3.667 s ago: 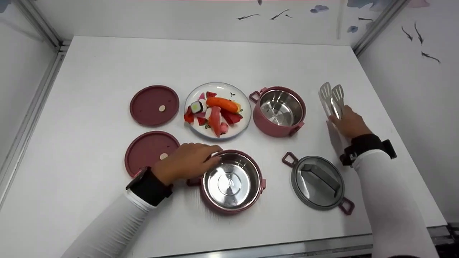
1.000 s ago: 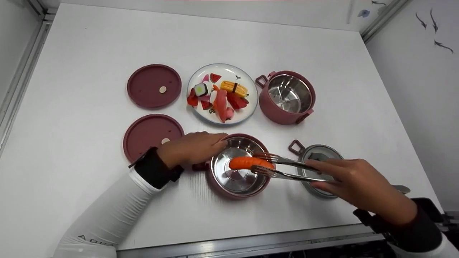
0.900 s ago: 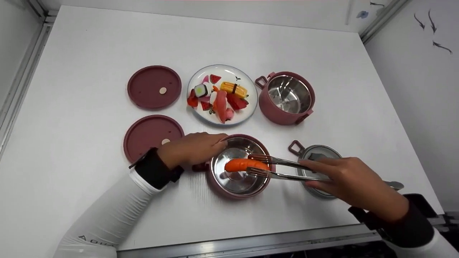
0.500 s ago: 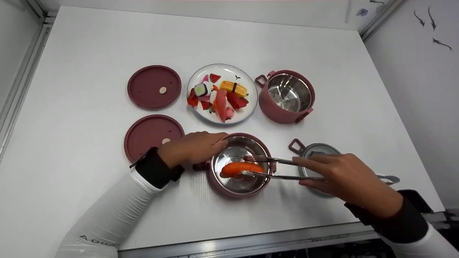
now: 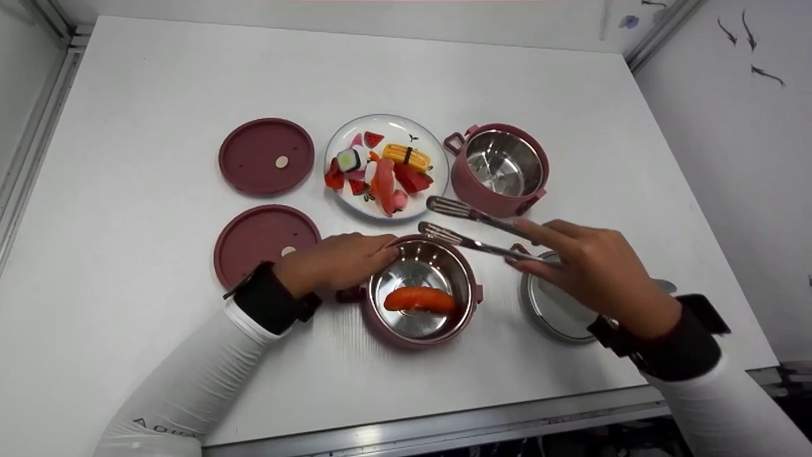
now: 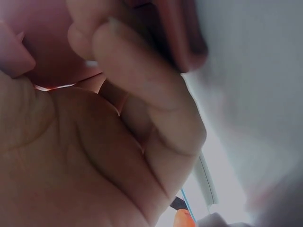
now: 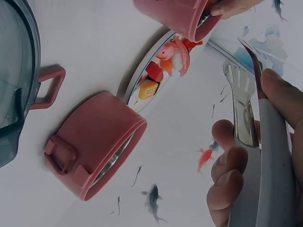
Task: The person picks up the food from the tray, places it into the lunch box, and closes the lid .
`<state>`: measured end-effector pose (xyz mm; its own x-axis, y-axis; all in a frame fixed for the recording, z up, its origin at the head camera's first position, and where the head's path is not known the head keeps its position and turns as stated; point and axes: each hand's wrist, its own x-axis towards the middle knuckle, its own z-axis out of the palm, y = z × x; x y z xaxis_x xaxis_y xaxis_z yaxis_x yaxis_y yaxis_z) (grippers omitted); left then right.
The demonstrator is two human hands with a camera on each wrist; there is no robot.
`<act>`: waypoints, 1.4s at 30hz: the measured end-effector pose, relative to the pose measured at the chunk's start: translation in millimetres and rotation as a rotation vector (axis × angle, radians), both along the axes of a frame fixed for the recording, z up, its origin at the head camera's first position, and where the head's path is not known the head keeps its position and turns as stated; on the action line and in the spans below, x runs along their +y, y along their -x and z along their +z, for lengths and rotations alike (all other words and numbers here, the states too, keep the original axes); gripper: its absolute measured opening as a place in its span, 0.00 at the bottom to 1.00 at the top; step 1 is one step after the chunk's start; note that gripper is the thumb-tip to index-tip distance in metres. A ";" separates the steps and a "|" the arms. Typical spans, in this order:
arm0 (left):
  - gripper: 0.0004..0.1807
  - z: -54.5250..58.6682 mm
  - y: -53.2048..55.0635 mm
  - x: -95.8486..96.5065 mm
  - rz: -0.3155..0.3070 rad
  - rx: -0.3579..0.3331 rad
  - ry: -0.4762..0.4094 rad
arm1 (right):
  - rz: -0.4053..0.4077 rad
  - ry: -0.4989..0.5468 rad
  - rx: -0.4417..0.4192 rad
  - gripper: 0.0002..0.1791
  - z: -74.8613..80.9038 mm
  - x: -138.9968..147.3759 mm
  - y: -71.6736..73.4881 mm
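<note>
My left hand (image 5: pixel 346 260) grips the near dark-pink pot (image 5: pixel 412 343) at its left side, thumb at the rim; the left wrist view shows the fingers (image 6: pixel 142 71) curled by its handle. Inside that pot lies an orange, ridged, elongated piece of toy food (image 5: pixel 419 299). In my right hand (image 5: pixel 596 273) is a pair of metal tongs (image 5: pixel 485 247), their slotted ends spread apart with nothing between them, over the pot's far rim near the plate (image 5: pixel 428 197). Toy sushi, including a yellow piece with a black band (image 5: pixel 406 157), lies on that plate.
A second pink pot (image 5: pixel 476 193) with a bare steel inside stands right of the plate. Two dark-red round lids (image 5: pixel 254 158) lie on the left. A grey see-through lid (image 5: pixel 564 311) lies under the right hand. Walls border the table's back and sides.
The tongs, first lifted from the right side, brought the orange food from the plate into the near pot. They have let it go and moved up toward the plate. The left hand stays.
</note>
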<state>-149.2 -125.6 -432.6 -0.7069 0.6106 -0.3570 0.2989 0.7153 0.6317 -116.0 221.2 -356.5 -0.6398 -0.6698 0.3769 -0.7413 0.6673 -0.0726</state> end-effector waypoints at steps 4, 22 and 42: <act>0.31 0.1 4.1 -8.3 0.017 -0.015 -0.062 | -0.058 -0.001 -0.013 0.31 -7.1 -14.0 30.3; 0.29 4.4 45.6 -52.0 0.518 0.317 0.333 | -0.254 -0.218 -0.242 0.26 -23.7 -62.4 118.6; 0.32 -6.3 49.7 -62.5 0.580 0.200 0.240 | -0.202 -0.125 -0.271 0.21 -38.8 -79.3 109.9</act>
<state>-198.9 -188.1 -438.9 -0.9643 0.0301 -0.2629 -0.0825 0.9098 0.4068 -225.8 141.9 -395.4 -0.8297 -0.5494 0.0987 -0.5582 0.8147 -0.1572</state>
